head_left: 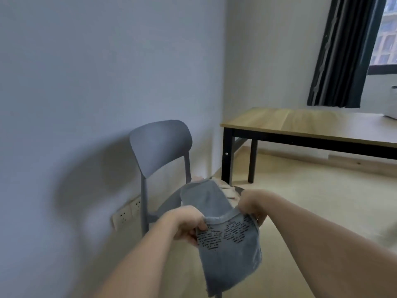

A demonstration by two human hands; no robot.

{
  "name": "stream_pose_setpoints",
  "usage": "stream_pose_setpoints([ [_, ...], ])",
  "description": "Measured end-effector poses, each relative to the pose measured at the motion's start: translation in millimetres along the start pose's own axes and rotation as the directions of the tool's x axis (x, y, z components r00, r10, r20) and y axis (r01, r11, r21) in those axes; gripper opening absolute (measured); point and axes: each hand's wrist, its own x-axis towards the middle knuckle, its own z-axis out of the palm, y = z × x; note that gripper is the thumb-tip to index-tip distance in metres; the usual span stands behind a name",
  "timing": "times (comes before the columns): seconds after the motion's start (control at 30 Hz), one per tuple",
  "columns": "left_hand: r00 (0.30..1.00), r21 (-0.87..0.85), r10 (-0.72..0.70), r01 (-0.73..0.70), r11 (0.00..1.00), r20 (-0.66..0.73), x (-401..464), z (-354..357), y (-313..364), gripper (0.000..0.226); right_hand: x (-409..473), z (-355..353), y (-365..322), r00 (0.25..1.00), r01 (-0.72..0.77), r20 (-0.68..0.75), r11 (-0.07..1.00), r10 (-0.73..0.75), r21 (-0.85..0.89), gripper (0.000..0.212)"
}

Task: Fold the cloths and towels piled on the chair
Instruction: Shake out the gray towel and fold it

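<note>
You've got towel (227, 246) pinched at top edge, left hand (187, 222) and right hand (251, 205) both gripping; soft, light, floppy; hold corners; pile (227, 190) waits on chair (159, 147).

Pale wall (86, 82), wooden table (311, 127) under a dark-curtained window (386, 33), light floor (311, 201).

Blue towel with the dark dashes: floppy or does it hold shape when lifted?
Likely floppy: the blue towel sags below the left hand and right hand pinching its top edge. Probably light, since a fingertip grip holds it. The plush surface suggests it won't slip easily.
</note>
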Motion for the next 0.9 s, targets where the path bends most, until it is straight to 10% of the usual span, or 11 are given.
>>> stream_pose_setpoints([
  [0.13,0.998,0.021,0.015,-0.014,1.0,-0.067,13,-3,-21,0.014,23,23,3,0.987,-0.04,0.153,0.999,0.041,-0.013,0.016],
  [0.3,0.955,-0.157,0.108,-0.156,0.975,-0.277,48,-53,0,0.013,72,-14,-30,0.994,0.106,-0.04,0.972,-0.1,0.208,0.019],
  [0.57,0.776,-0.166,0.174,-0.337,0.927,-0.606,163,-125,42,0.017,191,-57,-93,0.891,0.351,-0.341,0.93,-0.298,0.106,0.031],
  [0.73,0.734,-0.04,0.163,-0.251,0.967,-0.659,246,-140,26,0.017,284,-29,-93,0.899,0.314,-0.343,0.947,-0.272,0.072,0.023],
  [0.9,0.839,0.248,0.16,-0.031,0.968,-0.52,292,-136,2,0.026,347,11,-81,0.964,0.2,-0.191,0.977,-0.183,0.071,0.026],
])
